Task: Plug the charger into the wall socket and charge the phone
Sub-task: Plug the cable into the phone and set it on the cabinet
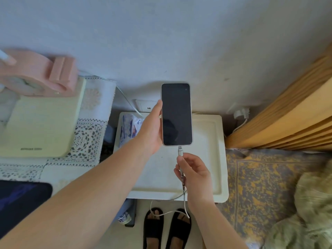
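Observation:
My left hand [152,126] holds a phone [177,114] with a dark screen upright above a white stool. My right hand [193,172] pinches the white charging cable [180,152] just below its connector, which sits at the phone's bottom port. The cable hangs down past the stool's front edge and loops near my feet. A white wall socket [143,105] is on the wall behind the stool, with a white cord running from it. The charger brick is not clearly visible.
The white stool top [206,159] carries a plastic packet [129,128] at its left. A table with a lace cloth [86,141], a pale box and a pink lamp stands on the left. A bed with a patterned cover [260,186] and wooden headboard is on the right. A second plug [241,113] sits by the headboard.

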The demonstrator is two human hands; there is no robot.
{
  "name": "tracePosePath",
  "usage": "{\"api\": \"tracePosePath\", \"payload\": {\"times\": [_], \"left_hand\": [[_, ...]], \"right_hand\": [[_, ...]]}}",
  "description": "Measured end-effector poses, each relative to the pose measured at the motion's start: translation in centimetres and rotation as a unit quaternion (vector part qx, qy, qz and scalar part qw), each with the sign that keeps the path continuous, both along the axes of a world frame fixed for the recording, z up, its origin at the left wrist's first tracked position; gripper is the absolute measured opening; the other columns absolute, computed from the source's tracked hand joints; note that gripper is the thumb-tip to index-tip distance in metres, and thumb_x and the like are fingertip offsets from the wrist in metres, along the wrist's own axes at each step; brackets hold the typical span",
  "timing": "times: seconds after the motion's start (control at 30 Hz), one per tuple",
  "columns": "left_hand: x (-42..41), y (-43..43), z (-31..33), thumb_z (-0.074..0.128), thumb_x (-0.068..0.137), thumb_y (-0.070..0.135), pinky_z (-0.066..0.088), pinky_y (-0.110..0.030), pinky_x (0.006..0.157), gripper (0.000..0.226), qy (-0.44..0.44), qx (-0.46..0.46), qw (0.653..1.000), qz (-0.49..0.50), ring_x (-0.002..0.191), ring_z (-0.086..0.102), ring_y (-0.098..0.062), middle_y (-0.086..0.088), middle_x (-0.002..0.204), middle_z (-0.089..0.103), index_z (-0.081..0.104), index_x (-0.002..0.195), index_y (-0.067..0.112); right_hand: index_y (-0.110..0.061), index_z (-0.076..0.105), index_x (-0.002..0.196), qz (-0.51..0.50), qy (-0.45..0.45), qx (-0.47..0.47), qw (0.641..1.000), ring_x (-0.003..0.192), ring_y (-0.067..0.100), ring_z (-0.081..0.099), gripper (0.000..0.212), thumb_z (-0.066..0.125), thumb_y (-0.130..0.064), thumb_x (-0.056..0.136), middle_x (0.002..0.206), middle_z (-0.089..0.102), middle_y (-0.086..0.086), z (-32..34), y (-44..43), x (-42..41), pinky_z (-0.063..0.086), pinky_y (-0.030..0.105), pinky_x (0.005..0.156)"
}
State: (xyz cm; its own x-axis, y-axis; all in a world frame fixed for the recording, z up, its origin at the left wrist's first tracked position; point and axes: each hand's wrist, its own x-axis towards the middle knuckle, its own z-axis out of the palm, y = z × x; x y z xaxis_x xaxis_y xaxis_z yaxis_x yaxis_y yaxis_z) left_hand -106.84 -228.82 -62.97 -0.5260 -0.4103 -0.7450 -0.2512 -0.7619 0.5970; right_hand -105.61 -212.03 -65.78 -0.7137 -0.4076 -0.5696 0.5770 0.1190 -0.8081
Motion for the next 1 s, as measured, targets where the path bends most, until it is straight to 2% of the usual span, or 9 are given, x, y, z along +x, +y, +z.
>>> {"api": "tracePosePath", "payload": {"times": [0.07, 0.17, 0.27, 0.33, 0.43, 0.63, 0.8, 0.93, 1.0], "left_hand": [[0.2, -0.4, -0.3, 0.048, 0.091, 0.061, 0.059, -0.038, 0.073, 0.046, 0.000, 0.000, 1.000, 0.004, 0.097, 0.075, -0.024, -0.003, 0.110, 0.077, 0.066, 0.117, 0.027], [0.4, -0.9, -0.5, 0.049, 0.090, 0.062, 0.060, -0.040, 0.074, 0.043, -0.007, -0.002, 1.000, 0.014, 0.094, 0.075, -0.024, -0.002, 0.106, 0.078, 0.067, 0.113, 0.030], [0.6, -1.2, -0.6, 0.049, 0.089, 0.063, 0.062, -0.036, 0.064, 0.044, -0.011, -0.003, 1.000, 0.011, 0.090, 0.076, -0.022, -0.001, 0.101, 0.079, 0.067, 0.112, 0.030], [0.8, -1.2, -0.7, 0.049, 0.090, 0.063, 0.062, -0.036, 0.062, 0.044, -0.011, 0.000, 1.000, 0.013, 0.089, 0.076, -0.022, -0.001, 0.101, 0.079, 0.067, 0.113, 0.029], [1.1, -1.1, -0.7, 0.049, 0.091, 0.062, 0.062, -0.038, 0.070, 0.046, -0.014, 0.007, 1.000, 0.019, 0.094, 0.075, -0.024, -0.002, 0.105, 0.078, 0.066, 0.116, 0.028], [1.5, -0.8, -0.7, 0.049, 0.091, 0.061, 0.051, -0.051, 0.100, 0.050, -0.024, 0.006, 0.999, 0.029, 0.108, 0.069, -0.029, -0.005, 0.118, 0.073, 0.063, 0.123, 0.027], [1.6, -0.8, -0.6, 0.051, 0.090, 0.061, 0.050, -0.053, 0.101, 0.047, -0.028, -0.001, 0.999, 0.027, 0.108, 0.069, -0.031, -0.006, 0.116, 0.074, 0.064, 0.117, 0.025], [1.7, -0.3, -0.4, 0.052, 0.089, 0.061, 0.051, -0.053, 0.100, 0.050, -0.029, -0.008, 0.999, 0.017, 0.108, 0.069, -0.031, -0.008, 0.118, 0.073, 0.064, 0.120, 0.023], [1.8, 0.0, -0.3, 0.051, 0.090, 0.059, 0.051, -0.052, 0.101, 0.048, -0.015, -0.006, 1.000, 0.020, 0.108, 0.069, -0.030, -0.008, 0.119, 0.073, 0.064, 0.120, 0.024]], "right_hand": [[-0.024, 0.072, 0.079, -0.007, -0.004, -0.006, 1.000, 0.063, 0.011, 0.059, 0.006, 0.070, -0.021, 0.084, 0.065, 0.064, -0.005, -0.1, -0.4, 0.2, 0.057, 0.033, 0.075], [-0.024, 0.072, 0.078, -0.013, -0.013, -0.017, 1.000, 0.063, 0.012, 0.058, 0.008, 0.070, -0.021, 0.084, 0.065, 0.063, -0.005, -0.2, -0.9, 0.5, 0.057, 0.032, 0.075], [-0.023, 0.072, 0.077, -0.024, -0.034, -0.032, 0.999, 0.063, 0.013, 0.057, 0.009, 0.069, -0.018, 0.084, 0.066, 0.061, -0.001, -0.2, -1.3, 0.8, 0.058, 0.032, 0.076], [-0.019, 0.071, 0.079, -0.023, -0.041, -0.035, 0.998, 0.063, 0.013, 0.057, 0.006, 0.069, -0.017, 0.085, 0.068, 0.060, 0.000, -0.2, -1.4, 1.0, 0.057, 0.033, 0.078], [-0.016, 0.071, 0.082, -0.019, -0.041, -0.030, 0.999, 0.062, 0.011, 0.057, 0.004, 0.069, -0.018, 0.085, 0.069, 0.060, 0.000, -0.3, -1.6, 1.3, 0.058, 0.033, 0.077], [-0.017, 0.073, 0.081, -0.022, -0.041, -0.021, 0.999, 0.061, 0.011, 0.057, 0.004, 0.070, -0.019, 0.083, 0.068, 0.060, 0.000, -0.5, -1.8, 1.5, 0.057, 0.027, 0.072], [-0.022, 0.073, 0.080, -0.005, -0.030, -0.001, 1.000, 0.062, 0.013, 0.058, 0.005, 0.070, -0.023, 0.084, 0.065, 0.060, -0.001, -0.3, -1.9, 1.5, 0.053, 0.024, 0.066], [-0.022, 0.072, 0.081, -0.008, -0.033, 0.010, 0.999, 0.064, 0.017, 0.052, 0.005, 0.069, -0.023, 0.084, 0.061, 0.059, -0.003, 0.0, -1.8, 1.8, 0.043, 0.033, 0.064], [-0.024, 0.072, 0.081, -0.007, -0.023, 0.023, 0.999, 0.065, 0.016, 0.052, 0.006, 0.068, -0.023, 0.085, 0.061, 0.060, -0.004, 0.2, -1.8, 1.8, 0.043, 0.031, 0.063]]}}
